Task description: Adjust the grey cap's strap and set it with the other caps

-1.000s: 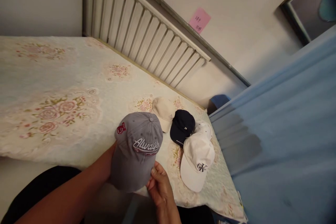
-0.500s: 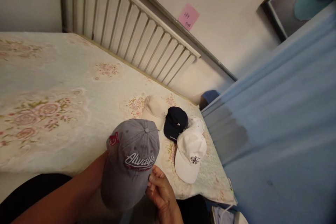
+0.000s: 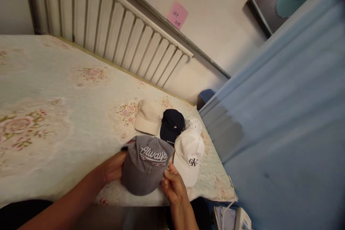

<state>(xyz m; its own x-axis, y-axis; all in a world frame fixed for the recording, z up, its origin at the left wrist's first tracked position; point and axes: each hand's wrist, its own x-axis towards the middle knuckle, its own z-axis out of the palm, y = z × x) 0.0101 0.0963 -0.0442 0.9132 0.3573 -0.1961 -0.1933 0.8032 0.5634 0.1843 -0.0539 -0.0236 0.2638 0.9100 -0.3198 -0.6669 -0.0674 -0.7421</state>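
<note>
Four soft fabric caps sit near the bed's (image 3: 54, 90) corner, on a quilted floral cover. Both hands grip the grey cap (image 3: 147, 167), whose curved brim faces the person and whose front carries raised white script; it lies low over the bed edge. The left hand (image 3: 113, 167) clasps its left side, fingers curled around the crown. The right hand (image 3: 172, 185) pinches the brim's right edge. Just beside it lies a white cap (image 3: 188, 156), with a navy cap (image 3: 171, 126) and a beige cap (image 3: 147, 116) behind. Ribbed metal rails (image 3: 121, 36) line the wall.
</note>
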